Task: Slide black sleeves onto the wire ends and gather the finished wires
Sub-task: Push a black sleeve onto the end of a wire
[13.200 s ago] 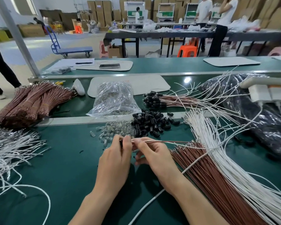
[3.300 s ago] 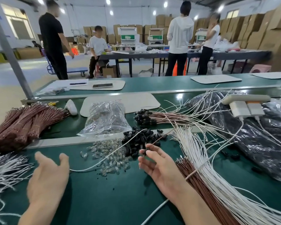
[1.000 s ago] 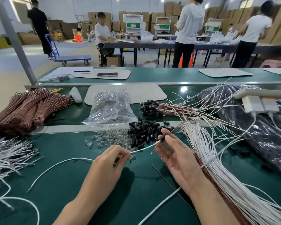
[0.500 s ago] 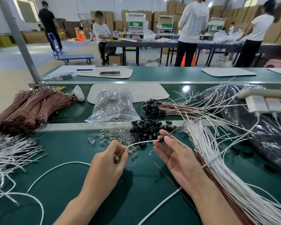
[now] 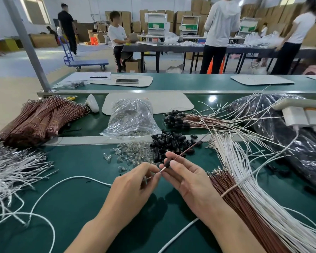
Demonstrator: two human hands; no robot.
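The black sleeve (image 5: 166,164) is pinched at the fingertips of my right hand (image 5: 190,183), held above the middle of the bench (image 5: 77,216). A brown wire (image 5: 184,152) runs out of its far end, up and to the right, with a second dark sleeve near its tip. My left hand (image 5: 133,189) has its fingers (image 5: 150,169) curled, pinching the end of a white wire (image 5: 69,180) right at the sleeve's near mouth. Whether the tip is inside I cannot tell. That wire loops away across the bench toward the left edge.

Just beyond my hands lies the heap of loose black sleeves (image 5: 167,142), touching a scatter of small clear pieces (image 5: 130,154) on its left. Farther back sits a clear plastic bag (image 5: 132,118), and to its right the finished wires (image 5: 199,122), their sleeved ends bunched together. Along the right edge fan out the unsleeved brown wires (image 5: 244,207) and long white wires (image 5: 259,189). At the left edge lie tangled white wires (image 5: 11,170) and, behind them, tied brown bundles (image 5: 42,117).
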